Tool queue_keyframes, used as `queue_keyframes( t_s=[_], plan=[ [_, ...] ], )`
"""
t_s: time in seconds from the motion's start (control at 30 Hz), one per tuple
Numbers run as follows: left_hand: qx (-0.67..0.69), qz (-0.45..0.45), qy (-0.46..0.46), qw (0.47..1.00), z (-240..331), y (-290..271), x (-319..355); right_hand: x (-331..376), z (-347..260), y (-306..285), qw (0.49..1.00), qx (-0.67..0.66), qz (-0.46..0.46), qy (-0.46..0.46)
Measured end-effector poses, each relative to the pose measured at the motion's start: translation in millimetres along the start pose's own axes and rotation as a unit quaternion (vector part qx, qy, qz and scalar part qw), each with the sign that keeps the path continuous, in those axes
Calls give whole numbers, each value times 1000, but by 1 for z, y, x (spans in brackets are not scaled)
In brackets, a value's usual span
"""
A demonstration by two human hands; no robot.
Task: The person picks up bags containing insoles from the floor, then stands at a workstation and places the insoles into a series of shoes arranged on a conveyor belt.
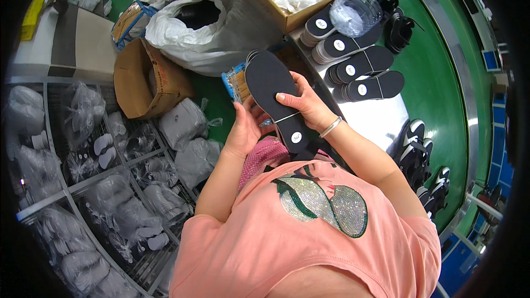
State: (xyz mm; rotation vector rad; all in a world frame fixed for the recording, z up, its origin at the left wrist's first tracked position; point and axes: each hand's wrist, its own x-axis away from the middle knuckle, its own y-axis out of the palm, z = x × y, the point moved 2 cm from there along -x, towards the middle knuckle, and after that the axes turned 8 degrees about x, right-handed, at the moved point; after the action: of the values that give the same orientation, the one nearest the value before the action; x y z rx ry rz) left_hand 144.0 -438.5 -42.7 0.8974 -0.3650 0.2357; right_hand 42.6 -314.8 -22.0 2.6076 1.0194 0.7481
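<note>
A banded stack of black insoles [270, 80] is held up in front of my chest, tilted, with a round white sticker near its heel end. My right hand [309, 105] grips it from the right, thumb pressed on the top insole and fingers hidden underneath. On the other side, my left hand [245, 129] supports the stack's edge with its fingers, partly hidden behind it, while the thumb stands away. A thin pale band crosses the stack near the heel. Similar banded insole stacks [361, 66] with white stickers lie in a row on the metal table [395, 107].
A carton [287, 19] of white packets stands beyond the table, near a clear plastic tub [353, 16]. A white sack [221, 49] and an open brown carton [165, 85] sit left. Wire racks [69, 190] hold bagged insoles. Black-and-white shoes [414, 138] are at right.
</note>
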Motion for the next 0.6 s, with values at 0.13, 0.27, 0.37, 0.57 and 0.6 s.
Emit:
queue_keyframes(
  t_s=[0.13,0.27,0.37,0.57,0.6],
  plan=[
    [-185,5,103,977,-7,30,-9,9,7,-10,999,-17,42,3],
    [-105,-1,-25,994,2,39,-11,16,9,-20,997,-58,48,-2],
    [-101,22,-50,993,2,42,-12,20,10,-25,996,-77,37,3],
    [-144,61,-28,987,6,57,-9,20,14,-30,995,-102,17,3],
    [-144,63,-28,987,6,57,-9,20,14,-30,995,-103,16,5]
  ],
)
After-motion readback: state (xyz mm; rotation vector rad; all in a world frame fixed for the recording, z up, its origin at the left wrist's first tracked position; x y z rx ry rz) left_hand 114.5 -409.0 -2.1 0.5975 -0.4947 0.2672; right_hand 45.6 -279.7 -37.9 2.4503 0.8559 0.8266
